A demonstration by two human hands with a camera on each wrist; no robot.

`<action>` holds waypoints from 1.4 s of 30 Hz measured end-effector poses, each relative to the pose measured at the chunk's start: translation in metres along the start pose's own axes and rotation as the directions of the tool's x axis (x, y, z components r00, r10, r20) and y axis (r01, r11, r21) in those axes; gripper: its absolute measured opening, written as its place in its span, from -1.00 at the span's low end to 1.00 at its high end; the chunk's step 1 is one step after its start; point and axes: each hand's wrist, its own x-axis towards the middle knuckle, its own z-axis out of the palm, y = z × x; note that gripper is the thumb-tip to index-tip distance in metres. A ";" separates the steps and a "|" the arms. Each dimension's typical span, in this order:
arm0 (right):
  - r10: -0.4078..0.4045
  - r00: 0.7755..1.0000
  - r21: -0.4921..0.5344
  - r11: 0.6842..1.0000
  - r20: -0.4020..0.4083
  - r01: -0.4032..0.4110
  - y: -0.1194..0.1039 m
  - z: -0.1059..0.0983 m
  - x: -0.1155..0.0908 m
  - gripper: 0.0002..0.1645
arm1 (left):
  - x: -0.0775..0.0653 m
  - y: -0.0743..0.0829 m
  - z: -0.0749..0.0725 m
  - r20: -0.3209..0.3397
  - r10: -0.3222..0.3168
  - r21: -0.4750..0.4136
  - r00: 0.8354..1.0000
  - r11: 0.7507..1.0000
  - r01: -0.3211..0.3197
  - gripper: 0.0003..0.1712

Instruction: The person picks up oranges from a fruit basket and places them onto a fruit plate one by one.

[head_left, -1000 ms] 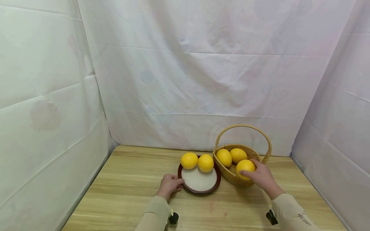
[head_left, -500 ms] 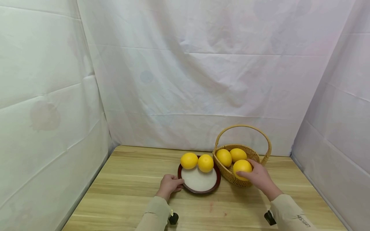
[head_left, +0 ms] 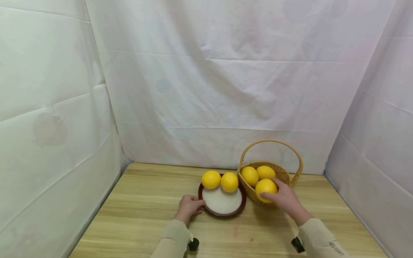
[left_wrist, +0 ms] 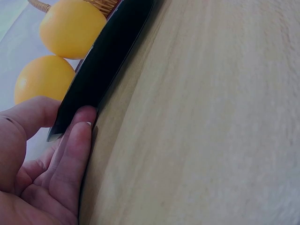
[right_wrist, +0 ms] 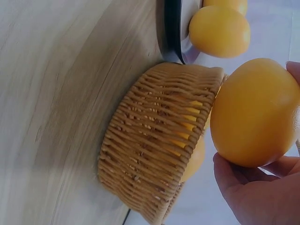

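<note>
White cloth [head_left: 48, 129] hangs at the left of the wooden table [head_left: 148, 200]. At the table's near side comes a pale sleeve [head_left: 174, 238], with a small black piece [head_left: 193, 244] at the wrist. The left hand [head_left: 189, 207] pinches the left edge of a plate [head_left: 223, 203] — thumb at the top of the rim, fingers under it. The plate is white with a dark red-brown rim, and on its far part sit two yellow fruits, the left fruit [head_left: 211, 179] and the right fruit [head_left: 229, 182], side by side. Just right of the plate stands a wicker basket [head_left: 250, 193], its handle [head_left: 271, 141] arching up. Inside, toward the far left, lie a round yellow fruit [head_left: 250, 176] and another yellow fruit [head_left: 266, 172]. The held fruit [head_left: 265, 190] is raised over the basket's near edge; whether it touches the rim, I cannot tell. The right hand [head_left: 287, 198] grips it from the right — thumb on the near side, fingers curved round the far side.
</note>
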 end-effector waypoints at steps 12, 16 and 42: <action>0.003 1.000 0.005 1.000 0.008 -0.003 -0.006 0.009 0.001 0.17 | 0.002 -0.002 0.000 0.009 -0.002 -0.006 1.000 1.000 0.002 -0.77; -0.003 1.000 0.020 1.000 0.009 0.003 -0.010 0.010 0.000 0.18 | 0.002 -0.001 -0.001 0.012 0.002 -0.011 1.000 1.000 -0.002 -0.79; -0.010 1.000 0.057 0.998 0.028 0.008 -0.020 0.030 -0.002 0.12 | 0.003 -0.002 0.000 0.003 0.000 -0.015 1.000 1.000 0.000 -0.82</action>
